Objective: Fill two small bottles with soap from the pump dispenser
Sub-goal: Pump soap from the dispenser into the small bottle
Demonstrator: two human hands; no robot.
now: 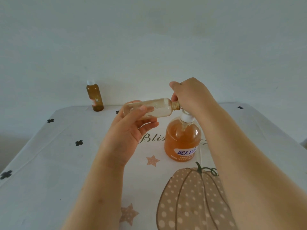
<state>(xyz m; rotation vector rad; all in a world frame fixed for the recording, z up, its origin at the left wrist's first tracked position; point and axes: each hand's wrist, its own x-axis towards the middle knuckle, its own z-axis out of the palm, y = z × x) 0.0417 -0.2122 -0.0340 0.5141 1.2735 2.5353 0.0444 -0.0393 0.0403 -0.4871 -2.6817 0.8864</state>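
Table [49, 171] under pumpkin-print cloth. Dispenser [182, 141] upright mid-table, right of centre, orange soap up to shoulder, white pump. Left hand [131, 128] grips bottle [154, 107], thumb across front, fingers curled behind. Bottle clear, uncapped, lying near level above table, mouth right at pump. Right hand [189, 93] covers pump head, fingers bent down beside bottle neck; whether they clasp pump, cannot tell. Second bottle [95, 98] upright at far left edge by wall, white cap, amber contents.

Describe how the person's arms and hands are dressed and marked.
The left hand and right hand are bare: no gloves, rings or watch show. The left forearm and right forearm are bare too, with no sleeve in view.
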